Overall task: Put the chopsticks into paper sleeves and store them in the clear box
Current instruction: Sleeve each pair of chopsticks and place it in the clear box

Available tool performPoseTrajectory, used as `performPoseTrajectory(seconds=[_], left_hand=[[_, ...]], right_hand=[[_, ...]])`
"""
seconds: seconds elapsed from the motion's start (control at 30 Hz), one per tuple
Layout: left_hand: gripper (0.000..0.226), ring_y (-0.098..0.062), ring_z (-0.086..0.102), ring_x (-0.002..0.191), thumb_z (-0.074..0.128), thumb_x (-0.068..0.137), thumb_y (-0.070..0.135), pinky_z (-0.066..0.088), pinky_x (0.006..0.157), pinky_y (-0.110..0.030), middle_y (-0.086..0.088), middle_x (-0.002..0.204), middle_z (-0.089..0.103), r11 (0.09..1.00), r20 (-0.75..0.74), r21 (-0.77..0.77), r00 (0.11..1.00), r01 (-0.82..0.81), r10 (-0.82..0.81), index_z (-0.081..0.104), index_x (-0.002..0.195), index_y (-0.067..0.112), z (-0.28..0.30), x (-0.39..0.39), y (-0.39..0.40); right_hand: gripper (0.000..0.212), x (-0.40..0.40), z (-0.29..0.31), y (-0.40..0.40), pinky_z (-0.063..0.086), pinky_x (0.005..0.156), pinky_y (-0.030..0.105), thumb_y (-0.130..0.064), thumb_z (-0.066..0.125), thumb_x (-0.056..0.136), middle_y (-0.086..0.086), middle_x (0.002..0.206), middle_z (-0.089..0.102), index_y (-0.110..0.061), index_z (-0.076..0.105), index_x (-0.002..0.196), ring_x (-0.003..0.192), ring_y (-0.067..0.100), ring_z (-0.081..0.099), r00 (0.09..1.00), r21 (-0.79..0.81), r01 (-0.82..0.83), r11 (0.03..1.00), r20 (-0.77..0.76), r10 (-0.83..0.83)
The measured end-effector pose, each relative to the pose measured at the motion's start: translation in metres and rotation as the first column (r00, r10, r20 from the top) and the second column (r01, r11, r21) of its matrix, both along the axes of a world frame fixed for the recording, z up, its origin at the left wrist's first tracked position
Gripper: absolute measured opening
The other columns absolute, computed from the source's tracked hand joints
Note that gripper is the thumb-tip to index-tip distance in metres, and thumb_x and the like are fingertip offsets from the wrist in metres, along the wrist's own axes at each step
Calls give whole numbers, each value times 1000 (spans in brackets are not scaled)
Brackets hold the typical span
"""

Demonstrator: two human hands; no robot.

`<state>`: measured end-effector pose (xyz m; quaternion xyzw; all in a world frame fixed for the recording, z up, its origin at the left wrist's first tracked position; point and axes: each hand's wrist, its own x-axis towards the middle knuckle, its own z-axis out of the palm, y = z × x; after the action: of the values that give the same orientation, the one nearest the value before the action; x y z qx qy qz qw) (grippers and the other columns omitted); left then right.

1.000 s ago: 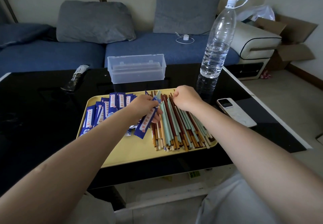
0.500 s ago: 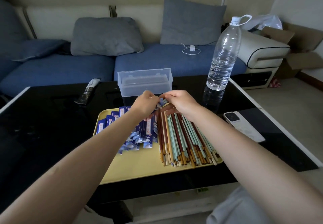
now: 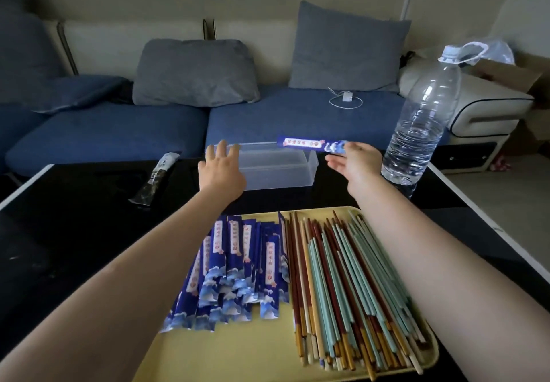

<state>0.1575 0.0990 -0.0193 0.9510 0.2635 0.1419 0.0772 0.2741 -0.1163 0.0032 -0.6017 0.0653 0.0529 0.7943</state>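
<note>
A clear plastic box (image 3: 276,170) stands on the black table beyond the yellow tray (image 3: 253,352). My left hand (image 3: 220,170) has its fingers spread and reaches over the box's left end. My right hand (image 3: 357,164) pinches one end of a blue sleeved chopstick pair (image 3: 309,143), which lies level just above the box's back right rim. On the tray lie a pile of blue paper sleeves (image 3: 238,268) on the left and several loose chopsticks (image 3: 351,277), teal, red and wooden, on the right.
A large water bottle (image 3: 422,119) stands right of the box, close to my right hand. A dark wrapped packet (image 3: 154,179) lies on the table to the left. A blue sofa (image 3: 113,131) with grey cushions runs behind the table.
Both hands have left the tray and moved forward to the box. My right hand now carries the sleeved pair, and my left hand has let go and opened.
</note>
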Motion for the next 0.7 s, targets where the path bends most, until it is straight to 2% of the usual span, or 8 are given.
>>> performPoseTrajectory(seconds=[0.13,0.27,0.33,0.43,0.53,0.63,0.7], left_hand=[[73,-35,9,148,47,96,18,32,107,-50,-5,165,-2,989,40,-116,995,-91,96,9,156,31,-9,19,14],[64,-30,-4,152,35,104,22,22,116,-53,6,167,-6,1000,-63,6,998,-15,15,2,158,33,-7,42,31],[60,-29,-6,153,32,106,26,16,118,-56,6,167,-3,998,-154,8,986,69,-67,4,158,33,-7,55,33],[54,-28,11,149,33,106,28,24,113,-58,4,163,17,995,-217,-33,972,90,-95,17,157,31,-6,65,31],[52,-27,21,143,45,103,34,31,106,-55,1,156,30,997,-163,-17,983,79,-81,29,152,28,0,59,28],[58,-26,27,139,60,96,40,35,103,-52,0,149,36,995,-107,31,990,98,-95,37,148,26,4,40,18],[52,-25,35,134,64,94,35,38,101,-50,0,143,42,992,-55,51,992,112,-109,44,142,26,-1,25,10]], right_hand=[[21,18,-8,13,58,64,27,-17,47,106,14,103,70,-5,59,119,82,20,73,1000,-42,-9,999,8,10],[23,29,-10,28,60,74,30,-17,50,104,13,107,71,-5,60,121,85,17,72,998,-9,-44,999,-41,44],[17,32,-12,35,60,79,33,-18,51,104,13,106,72,-8,60,115,86,18,73,996,-7,-72,997,-52,71],[12,31,-14,41,61,82,35,-19,53,104,11,99,72,-10,59,109,85,19,74,995,-19,-88,996,-54,87],[13,28,-15,43,62,79,35,-20,53,104,11,94,73,-10,59,110,82,21,75,996,-41,-84,996,-44,83],[14,24,-14,41,61,67,31,-19,53,105,11,90,72,-9,60,112,71,20,75,998,-81,-67,994,-2,67],[13,20,-11,40,58,57,27,-17,52,105,10,86,70,-8,59,110,61,18,72,996,-127,-55,990,65,64]])
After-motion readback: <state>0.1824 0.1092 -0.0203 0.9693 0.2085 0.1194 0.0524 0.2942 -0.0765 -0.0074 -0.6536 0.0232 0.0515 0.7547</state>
